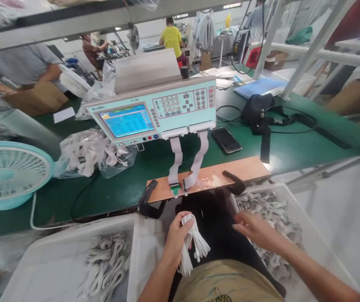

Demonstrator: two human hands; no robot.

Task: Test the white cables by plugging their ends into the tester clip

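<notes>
My left hand [177, 235] is closed around a looped bundle of white cable [201, 245], held above my lap with its loops hanging down. A small white connector shows at the bundle's lower part. To the right, my right hand [251, 226] is apart from the bundle, near the inner edge of the right bin. Its fingers look bent but are smeared by motion, and no object can be made out in them. Ahead of both hands, a green connector board [175, 191] sits at the front edge of a wooden board [217, 174], joined to a flat grey ribbon cable [176, 161].
A tester with a lit screen [126, 121] stands on the green table [296, 144]. White bins with cable bundles flank me: left bin [134, 247], right bin [308, 218]. Black clamps [150, 199] grip the board. A phone [226, 140], fan [13, 174] and bagged cables [85, 153] lie around.
</notes>
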